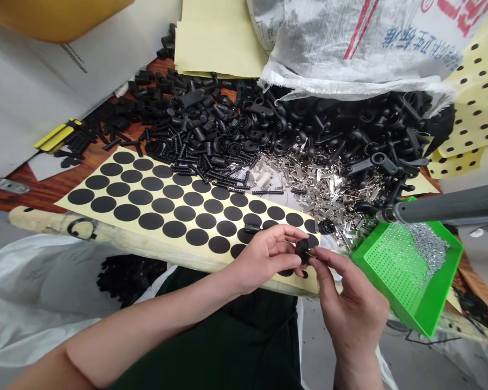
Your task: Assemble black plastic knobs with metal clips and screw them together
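My left hand (pixel 274 252) pinches a small round black plastic part (pixel 302 251) above the front edge of the table. From the right, my right hand (pixel 341 287) closes finger and thumb on a thin metal piece that meets the black part; its exact kind is too small to make out. Under both hands lies a yellow sheet of round black stickers (pixel 162 206). A short black ribbed cylinder (pixel 252 228) rests on the sheet beside my left fingers. Just beyond my hands, another round black part (pixel 326 226) sits near a heap of small metal strips (pixel 321 179).
Black plastic parts (pixel 228 119) pile across the back, below a white woven sack (pixel 361 49). A green basket (pixel 427 319) with small metal pieces stands at the right, under a grey tool (pixel 451 205). A yellow-handled cutter (pixel 57 136) lies left. Below hangs a white bag (pixel 57 292).
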{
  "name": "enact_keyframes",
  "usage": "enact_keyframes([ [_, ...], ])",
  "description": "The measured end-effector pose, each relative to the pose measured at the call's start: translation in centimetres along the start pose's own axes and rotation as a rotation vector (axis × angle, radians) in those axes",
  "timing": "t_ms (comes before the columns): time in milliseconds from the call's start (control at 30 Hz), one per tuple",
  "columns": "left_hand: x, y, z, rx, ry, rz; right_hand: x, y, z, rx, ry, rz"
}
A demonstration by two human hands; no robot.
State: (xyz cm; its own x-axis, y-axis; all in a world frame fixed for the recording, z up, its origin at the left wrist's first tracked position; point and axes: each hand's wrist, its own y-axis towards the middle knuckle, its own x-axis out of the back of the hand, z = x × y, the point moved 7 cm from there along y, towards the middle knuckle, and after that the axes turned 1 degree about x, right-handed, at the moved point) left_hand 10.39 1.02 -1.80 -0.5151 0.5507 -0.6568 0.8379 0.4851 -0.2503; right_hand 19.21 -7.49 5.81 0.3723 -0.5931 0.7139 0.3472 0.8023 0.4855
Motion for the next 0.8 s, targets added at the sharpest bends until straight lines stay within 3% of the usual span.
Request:
enact_keyframes([
  [500,0.0,0.3,0.6,0.027,0.035,-0.03,0.1,1.6,1.1,0.21,-0.163,0.142],
  [600,0.0,0.4,0.7,0.03,0.052,-0.03,0.1,1.4,0.0,0.084,-0.055,0.171],
  [800,0.0,0.5,0.3,0.037,0.0,-0.02,-1.0,-0.2,-3.9,-0.507,0.485,0.131],
])
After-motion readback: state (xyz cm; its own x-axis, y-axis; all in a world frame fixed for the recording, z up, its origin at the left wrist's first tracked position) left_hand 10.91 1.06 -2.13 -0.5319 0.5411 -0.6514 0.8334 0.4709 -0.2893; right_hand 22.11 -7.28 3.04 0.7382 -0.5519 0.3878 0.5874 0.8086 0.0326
